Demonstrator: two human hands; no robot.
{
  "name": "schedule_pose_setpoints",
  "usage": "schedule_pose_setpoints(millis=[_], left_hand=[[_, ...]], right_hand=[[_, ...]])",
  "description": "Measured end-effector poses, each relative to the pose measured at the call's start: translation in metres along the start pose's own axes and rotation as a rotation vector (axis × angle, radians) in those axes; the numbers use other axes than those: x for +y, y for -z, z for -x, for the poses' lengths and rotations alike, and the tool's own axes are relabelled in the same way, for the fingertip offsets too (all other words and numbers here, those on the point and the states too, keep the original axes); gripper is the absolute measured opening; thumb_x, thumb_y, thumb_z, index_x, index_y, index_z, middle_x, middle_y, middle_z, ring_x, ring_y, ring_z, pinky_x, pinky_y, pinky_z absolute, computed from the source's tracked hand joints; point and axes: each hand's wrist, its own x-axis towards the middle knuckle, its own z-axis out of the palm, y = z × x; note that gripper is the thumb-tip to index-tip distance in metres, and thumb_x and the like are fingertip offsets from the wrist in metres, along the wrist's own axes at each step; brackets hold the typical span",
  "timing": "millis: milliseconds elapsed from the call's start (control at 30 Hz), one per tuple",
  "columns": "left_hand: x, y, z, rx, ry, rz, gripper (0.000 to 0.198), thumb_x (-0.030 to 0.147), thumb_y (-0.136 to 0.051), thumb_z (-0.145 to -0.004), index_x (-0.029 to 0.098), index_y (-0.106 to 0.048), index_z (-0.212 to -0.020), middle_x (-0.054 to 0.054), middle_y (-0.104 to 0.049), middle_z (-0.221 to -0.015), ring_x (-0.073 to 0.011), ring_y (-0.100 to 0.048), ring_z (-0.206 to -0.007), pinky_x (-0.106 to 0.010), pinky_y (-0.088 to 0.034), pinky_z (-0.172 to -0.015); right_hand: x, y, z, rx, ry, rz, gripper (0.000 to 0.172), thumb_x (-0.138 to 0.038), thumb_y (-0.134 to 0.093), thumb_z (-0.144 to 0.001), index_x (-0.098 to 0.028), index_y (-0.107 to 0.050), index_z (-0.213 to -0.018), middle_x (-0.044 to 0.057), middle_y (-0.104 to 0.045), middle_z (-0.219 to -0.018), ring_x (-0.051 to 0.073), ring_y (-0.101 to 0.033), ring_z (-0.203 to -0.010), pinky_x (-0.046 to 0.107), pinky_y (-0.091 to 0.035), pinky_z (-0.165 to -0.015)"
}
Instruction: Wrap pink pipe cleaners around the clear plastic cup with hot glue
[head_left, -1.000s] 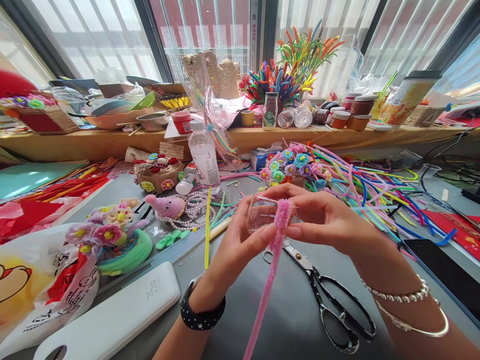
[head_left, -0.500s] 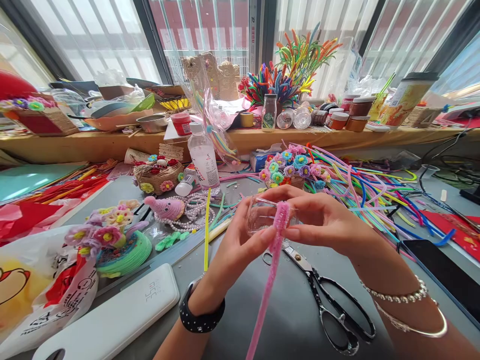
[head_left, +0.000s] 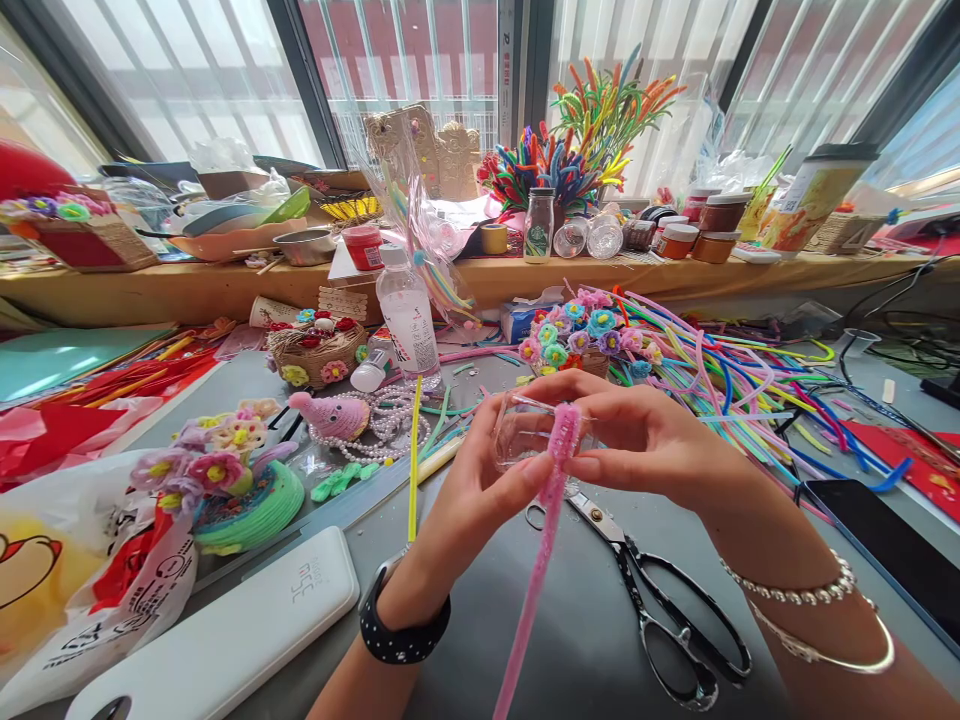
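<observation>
On a gray tabletop (head_left: 592,650): black-handled scissors (head_left: 619,545), lying aslant. Above the tabletop: right hand (head_left: 660,440) and left hand (head_left: 480,490), fingers curved round a clear plastic container (head_left: 517,435), thumbs closed on a pink pipe cleaner (head_left: 545,530), its upper part against the container, its tail hanging free.

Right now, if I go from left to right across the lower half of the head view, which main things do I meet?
White object, black wristband, pink pipe cleaner, scissors, phone.
</observation>
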Motion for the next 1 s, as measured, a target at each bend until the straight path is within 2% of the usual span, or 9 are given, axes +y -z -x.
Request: schedule_pose_setpoints(millis=[300, 567, 733, 1000], left_hand=[[-0.0010, 0.0026, -0.0008, -0.037, -0.017, -0.012, 0.038, 0.035, -0.064, -0.076, 0.022, -0.049, -0.108, -0.006, -0.065, -0.107, -0.0224, -0.061, -0.100, -0.028, -0.050, -0.074], [-0.0002, 0.0048, -0.0012, -0.071, -0.005, -0.027, 0.040, 0.035, -0.064, -0.076, 0.023, -0.048, -0.110, -0.008, -0.064, -0.110, -0.0251, -0.060, -0.102, -0.033, -0.050, -0.077], [-0.0007, 0.0034, -0.0007, -0.028, -0.020, -0.018, 0.041, 0.037, -0.065, -0.075, 0.022, -0.048, -0.110, -0.007, -0.065, -0.107, -0.0240, -0.061, -0.100, -0.032, -0.049, -0.077], [-0.0014, 0.0046, -0.0022, -0.048, 0.001, 0.005, 0.040, 0.036, -0.064, -0.075, 0.023, -0.048, -0.110, -0.007, -0.064, -0.109, -0.0246, -0.061, -0.101, -0.030, -0.049, -0.074]], right_hand=[[-0.0004, -0.0001, 0.0003, -0.002, -0.004, -0.006, 0.025, -0.028, -0.064, -0.079, -0.027, -0.068, -0.103, 0.004, -0.056, -0.121, 0.022, -0.049, -0.117, 0.041, -0.040, -0.100], [-0.0007, 0.0000, -0.0001, -0.001, -0.008, -0.007, 0.025, -0.027, -0.064, -0.079, -0.027, -0.068, -0.104, 0.004, -0.057, -0.120, 0.021, -0.050, -0.117, 0.040, -0.040, -0.101], [-0.0003, 0.0003, -0.0003, -0.001, -0.002, -0.005, 0.026, -0.026, -0.064, -0.079, -0.026, -0.068, -0.104, 0.005, -0.056, -0.120, 0.020, -0.049, -0.117, 0.039, -0.040, -0.101], [-0.0001, -0.0002, 0.0005, 0.006, -0.002, 0.006, 0.023, -0.029, -0.065, -0.078, -0.027, -0.069, -0.101, 0.004, -0.057, -0.119, 0.021, -0.050, -0.116, 0.039, -0.039, -0.101]])
